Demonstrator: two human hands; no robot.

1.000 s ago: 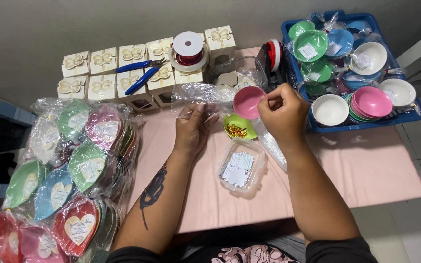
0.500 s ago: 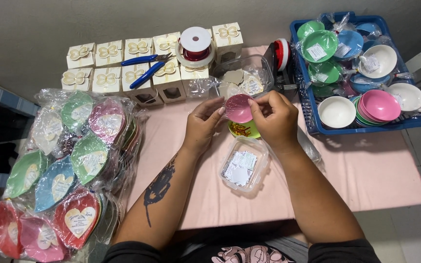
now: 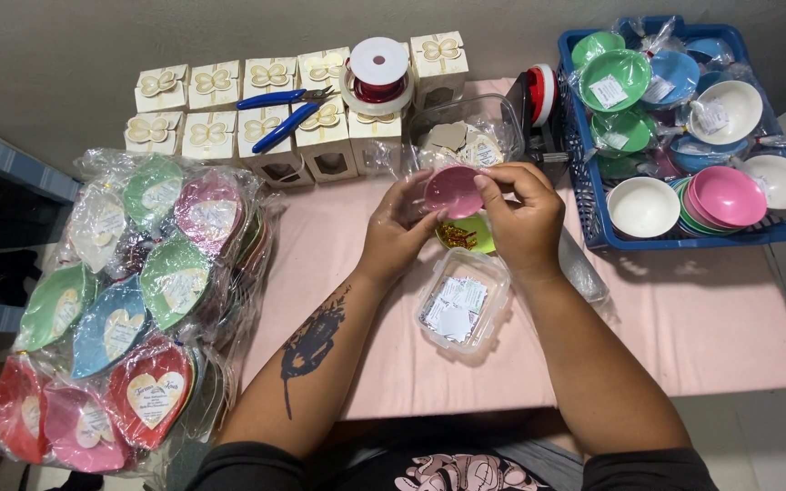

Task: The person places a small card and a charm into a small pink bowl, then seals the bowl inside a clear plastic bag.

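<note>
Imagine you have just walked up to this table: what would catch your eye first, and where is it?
At the centre, the left hand and right hand hold a small pink bowl above the pink tablecloth. Wrapped heart-shaped dishes pile up far left; a blue basket of coloured bowls sits top right.

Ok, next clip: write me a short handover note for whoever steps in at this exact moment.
Left hand and right hand together hold a small pink bowl above the table, fingertips on its rim.
Below it sits a yellow-green bowl with small gold pieces inside; nearer the body, an open clear tub of small sachets.
Loose bowls fill the blue basket on the right.
Done: wrapped bowls are piled on the left.
Left: the pink bowl is not yet bagged. The row of cream gift boxes has blue pliers on top.
</note>
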